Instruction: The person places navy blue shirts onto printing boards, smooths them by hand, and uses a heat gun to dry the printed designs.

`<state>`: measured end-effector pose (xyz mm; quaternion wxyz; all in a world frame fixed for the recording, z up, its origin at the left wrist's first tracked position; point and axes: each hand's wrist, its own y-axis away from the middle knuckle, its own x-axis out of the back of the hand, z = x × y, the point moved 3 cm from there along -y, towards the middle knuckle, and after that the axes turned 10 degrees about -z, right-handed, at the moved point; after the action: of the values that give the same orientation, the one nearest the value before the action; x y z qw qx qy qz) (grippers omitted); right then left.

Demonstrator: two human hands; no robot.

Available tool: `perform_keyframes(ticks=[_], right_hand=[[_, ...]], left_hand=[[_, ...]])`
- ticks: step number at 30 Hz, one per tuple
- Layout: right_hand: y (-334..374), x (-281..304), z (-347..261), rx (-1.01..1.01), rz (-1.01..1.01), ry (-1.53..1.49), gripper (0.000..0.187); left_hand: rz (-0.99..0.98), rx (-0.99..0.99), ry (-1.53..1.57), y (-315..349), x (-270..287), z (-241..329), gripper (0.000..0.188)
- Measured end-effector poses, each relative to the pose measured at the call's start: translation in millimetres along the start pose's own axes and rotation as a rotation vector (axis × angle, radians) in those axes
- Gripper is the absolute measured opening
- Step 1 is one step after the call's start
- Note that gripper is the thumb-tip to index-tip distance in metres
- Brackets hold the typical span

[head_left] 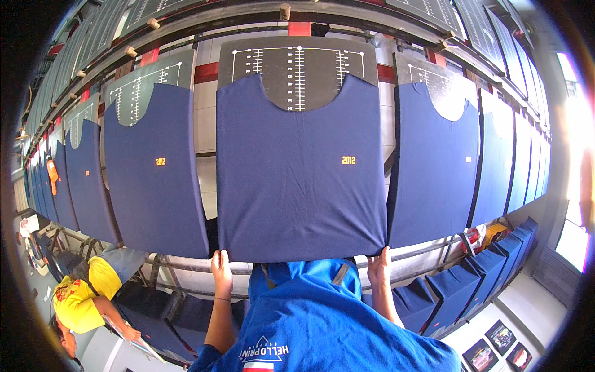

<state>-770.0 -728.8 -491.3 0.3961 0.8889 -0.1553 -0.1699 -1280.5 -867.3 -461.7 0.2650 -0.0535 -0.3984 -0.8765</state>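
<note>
In front of me, a navy shirt panel [300,186] with a scooped neckline and a small orange print lies stretched over a dark printing board [273,65] marked with white scales. My left hand [221,271] grips the panel's near left corner, its thumb up along the edge. At the near right corner, my right hand [380,268] pinches the cloth the same way. Faint creases run toward that right corner. The fingertips of both hands are partly hidden under the edge.
Similar boards carry a left navy panel [152,186], a right navy panel [434,167] and several more along the row. A rail [285,28] with pegs runs behind. More covered boards [455,285] stand behind me. A person in a yellow shirt [87,294] is at lower left.
</note>
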Motion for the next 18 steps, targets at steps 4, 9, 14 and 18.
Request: perform_keyframes(ticks=[4,9,14,18], right_hand=[[6,-20,-46,-0.303,-0.194,1.061,0.056],[-38,-219,-185,0.057,-0.542,1.628,0.039],[-156,-402,-234,1.435,-0.409,1.585,0.057],[-193,-444,-242,1.308,-0.329,1.745,0.045]], left_hand=[[0.119,-0.248,-0.25,6,-17,75,0.022],[0.135,-0.791,-0.644,-84,-56,225,0.03],[0.263,-1.085,-0.934,-227,-122,359,0.057],[0.191,-1.148,-0.965,-276,-125,383,0.023]])
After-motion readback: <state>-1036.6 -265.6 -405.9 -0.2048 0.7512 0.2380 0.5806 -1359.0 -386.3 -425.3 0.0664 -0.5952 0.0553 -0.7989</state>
